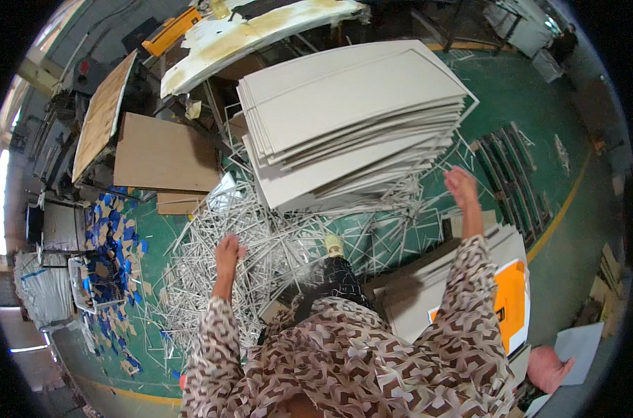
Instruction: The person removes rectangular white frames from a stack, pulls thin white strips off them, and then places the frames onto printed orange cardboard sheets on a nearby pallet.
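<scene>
My left hand [228, 255] hovers over a heap of thin white-grey cardboard strips [219, 306], thumb apart from the fingers, nothing seen in it. On the other side my right hand [460, 187] is raised just off the right corner of a tall stack of grey-white cardboard sheets [351, 97]. Its fingers look curled, with nothing visible in them. Neither hand appears to touch the stack, whose layers are slightly fanned out. Below my right forearm lies another pile of grey boards [417, 299], with an orange and white printed sheet [510, 303] at its right.
Strips also litter the green floor [483, 90] around the stack. Brown boards [164, 153] lean at the left, near scattered blue and brown scraps [111, 244]. A slatted pallet [511, 174] lies at the right. A pink item [547, 368] rests near the lower right. A person [564, 43] is far off.
</scene>
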Tool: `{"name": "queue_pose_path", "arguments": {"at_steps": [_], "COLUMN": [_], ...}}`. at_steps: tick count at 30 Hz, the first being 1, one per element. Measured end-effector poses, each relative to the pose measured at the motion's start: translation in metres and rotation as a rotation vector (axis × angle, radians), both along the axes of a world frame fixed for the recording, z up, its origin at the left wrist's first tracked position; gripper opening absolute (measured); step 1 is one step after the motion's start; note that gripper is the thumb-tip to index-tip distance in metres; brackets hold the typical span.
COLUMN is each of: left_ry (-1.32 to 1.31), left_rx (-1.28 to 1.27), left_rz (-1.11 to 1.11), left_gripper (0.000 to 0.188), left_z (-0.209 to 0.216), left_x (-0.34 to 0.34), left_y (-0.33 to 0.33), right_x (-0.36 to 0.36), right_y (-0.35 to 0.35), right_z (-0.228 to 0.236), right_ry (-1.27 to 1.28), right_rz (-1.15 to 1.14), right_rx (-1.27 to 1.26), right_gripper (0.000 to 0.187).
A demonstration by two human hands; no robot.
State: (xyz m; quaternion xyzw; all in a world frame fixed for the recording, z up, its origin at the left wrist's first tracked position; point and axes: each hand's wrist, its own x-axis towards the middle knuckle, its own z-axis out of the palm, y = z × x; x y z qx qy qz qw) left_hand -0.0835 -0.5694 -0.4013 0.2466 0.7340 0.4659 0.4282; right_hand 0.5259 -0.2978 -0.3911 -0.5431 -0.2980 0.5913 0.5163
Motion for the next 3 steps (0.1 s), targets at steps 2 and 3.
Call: {"name": "queue_pose_path", "arguments": {"at_steps": [2, 3], "left_ry": [0.589, 0.595], "left_rx": [0.21, 0.203], "left_rz": [-0.248, -0.225], "left_gripper": [0.039, 0.039], "left_z": [0.043, 0.044], "left_x": [0.0, -0.007], "left_y": [0.09, 0.099], "right_x": [0.029, 0.016], "right_y": [0.066, 0.09], "right_z": [0.006, 0.006], "right_ry": [0.082, 0.085], "right_rz": [-0.087, -0.063], "right_rx": [-0.025, -0.025], "right_gripper": [0.048, 0.048]}}
